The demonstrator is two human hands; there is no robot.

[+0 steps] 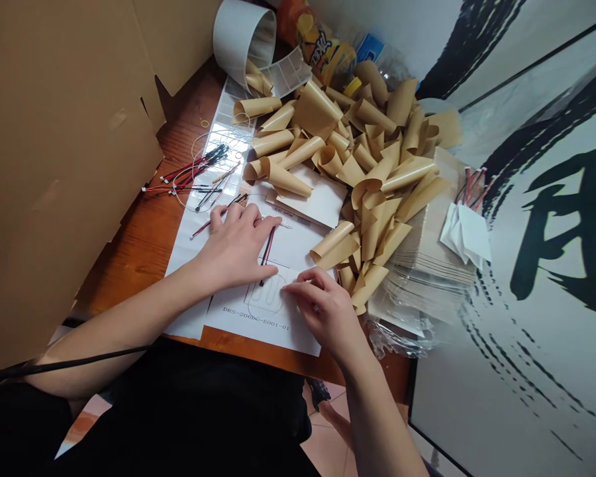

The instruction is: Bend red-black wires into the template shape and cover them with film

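Note:
My left hand (236,244) lies flat on a printed drawing sheet (273,328), fingers apart, over a thin red-and-black wire (209,222) that runs out beneath it. Just past its fingertips, a second red-and-black wire (267,255) lies on the sheet, close to my thumb. My right hand (324,310) sits at the sheet's right side with its fingers curled together. Whether they pinch something small is hidden. A bundle of similar wires (195,175) lies further left on a glossy label sheet (223,142).
Curled tan backing sheets (322,149) heap across the wooden table (139,238). A stack of tan sheets (427,255) stands right, beside white pieces (464,232). A cardboard panel (54,165) walls the left, and a label roll (243,36) stands at the back.

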